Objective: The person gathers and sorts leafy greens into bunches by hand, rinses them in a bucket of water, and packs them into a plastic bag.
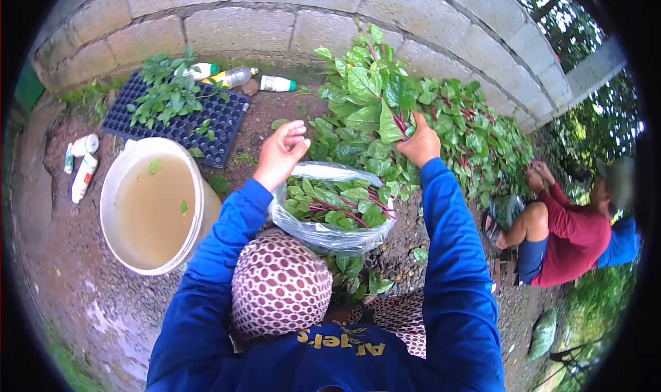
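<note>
Leftward, I see a bucket point(208, 200) of cloudy water and a seedling tray point(226, 118), with bottles point(277, 83) beside it; to the right a person point(575, 240) in red sits by the leafy heap point(475, 123). My right hand point(421, 145) grips a red-stemmed bunch point(366, 87) over that heap; my left hand point(281, 155), half-curled and holding nothing, hangs near the plastic bag point(330, 239) of greens. Damp dirt point(76, 264) lies beneath, a block wall point(237, 30) behind.

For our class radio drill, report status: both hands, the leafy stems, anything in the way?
Right hand gripping leafy stems. Left hand raised, empty. Plastic bag open below, more stems inside. No obstruction seen between hands and bag.
</note>
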A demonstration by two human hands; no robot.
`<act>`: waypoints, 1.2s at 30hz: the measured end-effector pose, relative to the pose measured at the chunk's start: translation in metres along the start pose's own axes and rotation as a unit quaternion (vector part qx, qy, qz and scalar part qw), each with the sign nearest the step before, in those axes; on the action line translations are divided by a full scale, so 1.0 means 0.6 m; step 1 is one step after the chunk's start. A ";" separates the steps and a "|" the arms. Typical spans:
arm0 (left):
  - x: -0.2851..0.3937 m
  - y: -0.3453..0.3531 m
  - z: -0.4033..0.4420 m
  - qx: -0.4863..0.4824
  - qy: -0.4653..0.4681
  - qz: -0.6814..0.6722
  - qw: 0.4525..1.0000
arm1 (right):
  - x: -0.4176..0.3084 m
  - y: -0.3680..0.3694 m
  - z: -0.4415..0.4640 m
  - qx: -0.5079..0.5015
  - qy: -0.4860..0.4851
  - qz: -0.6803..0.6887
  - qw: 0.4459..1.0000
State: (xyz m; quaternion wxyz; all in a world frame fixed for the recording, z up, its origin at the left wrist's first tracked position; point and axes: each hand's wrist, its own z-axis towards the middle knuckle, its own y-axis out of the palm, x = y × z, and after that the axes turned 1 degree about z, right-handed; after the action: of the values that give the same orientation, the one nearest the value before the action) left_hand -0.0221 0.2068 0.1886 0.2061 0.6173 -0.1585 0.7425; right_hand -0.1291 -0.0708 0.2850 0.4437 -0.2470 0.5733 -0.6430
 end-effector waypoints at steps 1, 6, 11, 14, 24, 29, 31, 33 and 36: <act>-0.010 -0.012 -0.016 0.012 -0.002 -0.004 1.000 | -0.018 0.000 0.002 0.005 -0.019 0.005 1.000; -0.104 -0.063 -0.130 0.059 -0.045 -0.028 0.997 | -0.189 -0.017 0.008 0.042 -0.139 0.015 0.989; -0.147 -0.094 -0.205 0.138 -0.068 0.052 0.987 | -0.474 -0.020 -0.061 0.046 -0.366 0.096 0.925; -0.203 -0.101 -0.218 0.196 -0.094 0.039 0.975 | -0.612 0.014 -0.145 0.034 -0.512 0.021 0.858; -0.268 -0.103 -0.278 0.152 -0.082 0.086 0.981 | -0.728 0.200 -0.281 -0.088 -0.589 -0.342 0.727; -0.213 -0.089 -0.311 0.103 -0.185 -0.049 0.976 | -0.736 0.190 -0.257 -0.132 -0.569 -0.344 0.735; -0.210 -0.082 -0.319 0.102 -0.171 -0.055 0.978 | -0.738 0.149 -0.241 -0.113 -0.568 -0.338 0.742; -0.225 -0.078 -0.317 0.076 -0.186 -0.058 0.978 | -0.732 0.112 -0.216 -0.047 -0.606 -0.334 0.720; -0.243 -0.072 -0.310 0.085 -0.194 -0.047 0.976 | -0.711 0.066 -0.176 0.014 -0.625 -0.347 0.699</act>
State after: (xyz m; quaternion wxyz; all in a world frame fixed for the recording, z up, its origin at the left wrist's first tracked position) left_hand -0.1366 0.3192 0.0099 0.1526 0.7715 -0.1022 0.6092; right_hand 0.0017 0.3502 0.3051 0.4487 -0.7673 0.0287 -0.4573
